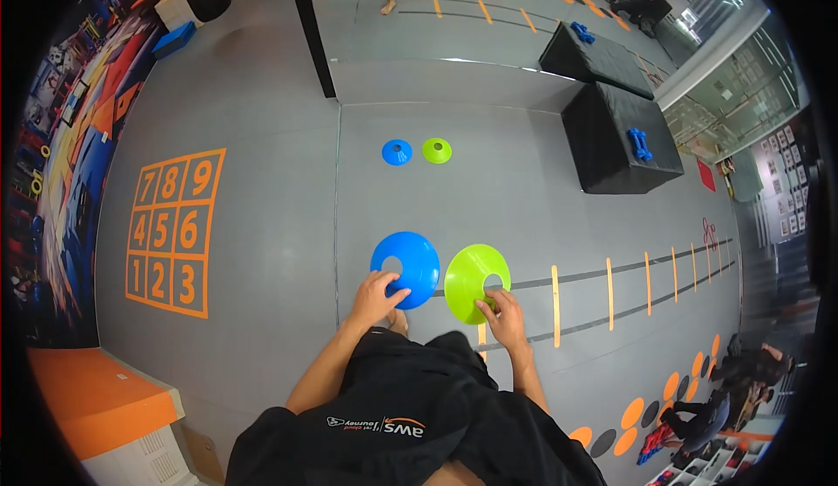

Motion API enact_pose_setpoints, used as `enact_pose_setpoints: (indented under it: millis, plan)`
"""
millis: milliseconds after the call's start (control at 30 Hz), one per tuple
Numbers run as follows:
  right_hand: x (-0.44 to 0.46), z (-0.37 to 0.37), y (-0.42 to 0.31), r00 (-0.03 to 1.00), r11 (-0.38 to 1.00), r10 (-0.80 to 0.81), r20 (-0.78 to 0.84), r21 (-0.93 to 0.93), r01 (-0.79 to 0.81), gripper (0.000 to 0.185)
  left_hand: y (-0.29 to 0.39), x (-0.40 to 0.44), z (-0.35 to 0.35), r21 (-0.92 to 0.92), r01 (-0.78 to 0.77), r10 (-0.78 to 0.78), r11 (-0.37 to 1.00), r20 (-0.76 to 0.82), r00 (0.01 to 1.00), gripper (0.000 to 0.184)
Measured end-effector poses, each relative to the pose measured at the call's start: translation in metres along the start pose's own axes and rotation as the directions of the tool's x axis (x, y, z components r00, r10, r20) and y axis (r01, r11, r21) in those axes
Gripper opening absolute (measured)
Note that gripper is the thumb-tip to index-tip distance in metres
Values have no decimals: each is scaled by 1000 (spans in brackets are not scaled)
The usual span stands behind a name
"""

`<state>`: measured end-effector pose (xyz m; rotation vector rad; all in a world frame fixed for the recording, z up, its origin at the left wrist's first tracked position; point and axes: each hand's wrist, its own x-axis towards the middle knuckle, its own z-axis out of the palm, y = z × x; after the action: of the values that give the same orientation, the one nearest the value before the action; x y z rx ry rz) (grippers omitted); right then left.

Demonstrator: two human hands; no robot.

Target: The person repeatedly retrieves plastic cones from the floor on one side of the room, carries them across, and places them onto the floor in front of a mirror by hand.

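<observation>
My left hand (379, 298) pinches the lower left part of a blue disc cone (420, 263), fingers at its centre hole. A lime-green disc cone (465, 277) is gripped at its lower right by my right hand (502, 313), close to its hole. Both cones are held up in front of my body, side by side with a narrow gap. Farther off on the grey floor (262, 224) lie another blue disc cone (397, 159) and another green disc cone (437, 158).
A black padded box (602, 154) carrying blue dumbbells (640, 144) stands at the right, before a mirror (471, 41). An agility ladder marking (609, 294) runs rightward. At left is an orange number grid (175, 233). People (729, 390) are at the lower right.
</observation>
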<state>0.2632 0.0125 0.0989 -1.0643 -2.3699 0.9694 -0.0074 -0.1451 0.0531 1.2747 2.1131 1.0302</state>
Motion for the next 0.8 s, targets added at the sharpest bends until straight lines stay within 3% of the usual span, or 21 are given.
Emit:
enact_pose_setpoints:
  millis: [100, 200, 300, 400, 667, 800]
  plan:
    - [50, 5, -8, 1000, 1000, 7, -25, 15, -7, 26, -5, 50, -18, 67, 106, -104, 992, -35, 994, 37]
    - [99, 12, -9, 995, 995, 0, -103, 96, 10, 23, -14, 101, -20, 19, 116, -112, 993, -152, 982, 37]
    - [147, 13, 2, 991, 994, 9, -137, 113, 6, 22, -25, 154, -18, 63, 19, -1, 998, -281, 960, 38]
    - [199, 22, 24, 989, 986, 58, -140, 160, -35, 21, -22, 204, -19, -12, 210, -209, 978, -181, 961, 36]
    - [369, 15, 67, 994, 965, 48, -98, 261, -21, 20, -46, 342, -9, -13, 293, -292, 956, -121, 949, 38]
    - [443, 6, 89, 1000, 975, 10, 3, 221, -10, 19, -48, 404, 2, -30, 298, -299, 954, -155, 942, 38]
